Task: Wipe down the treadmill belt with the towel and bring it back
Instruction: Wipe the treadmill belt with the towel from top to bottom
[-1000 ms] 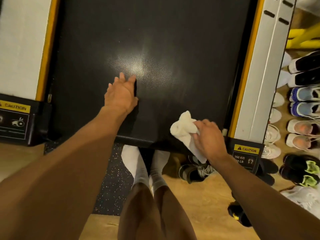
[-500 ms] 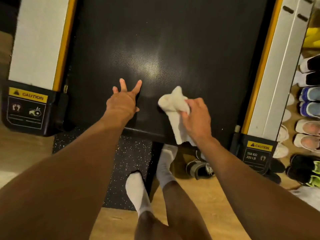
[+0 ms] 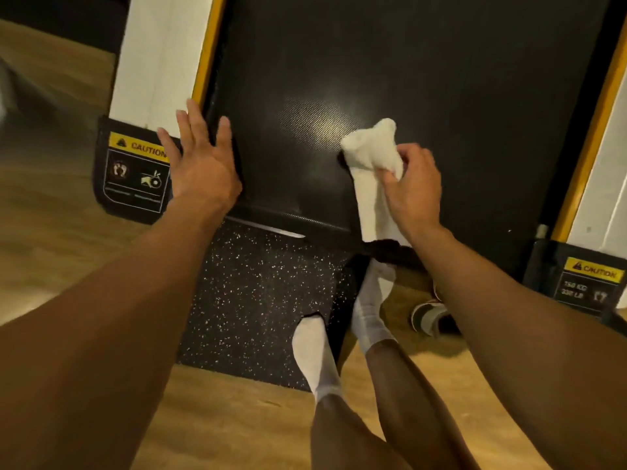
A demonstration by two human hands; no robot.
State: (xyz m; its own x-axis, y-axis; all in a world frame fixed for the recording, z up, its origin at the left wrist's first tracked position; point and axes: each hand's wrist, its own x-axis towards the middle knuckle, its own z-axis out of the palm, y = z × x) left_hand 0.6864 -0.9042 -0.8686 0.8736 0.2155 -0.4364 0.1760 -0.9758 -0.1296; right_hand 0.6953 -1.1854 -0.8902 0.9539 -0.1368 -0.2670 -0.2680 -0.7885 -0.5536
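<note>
Over the last 1 s the towel [image 3: 371, 164] travelled left across the near end of the belt [image 3: 424, 72], from the corner by the right rail to roughly mid-width, just beside the glare patch. Right grip [image 3: 412, 188] was curled round the towel's middle, bunching it. The towel's top end sat on the belt and its loose tail hung past the belt's near edge. Left grip [image 3: 200, 164] had shifted too, off the belt's centre and out to its left edge. It lay flat with fingers spread, holding nothing, fingertips reaching toward the yellow strip [image 3: 211, 39] beside the caution label [image 3: 137, 171]. Looked like a brace, moved clear of the towel's path. Feet in white socks [image 3: 315, 347] had stepped left as well, 1 of them onto the speckled mat [image 3: 258, 293]. My read: 1 cross pass about half done, left half of this strip not yet wiped, bringing the towel back not started. Towel itself: white, small, scrunched into a lumpy roll, limp, no dirt visible. Only a small patch touched the belt, so coverage per pass looked narrow.
</note>
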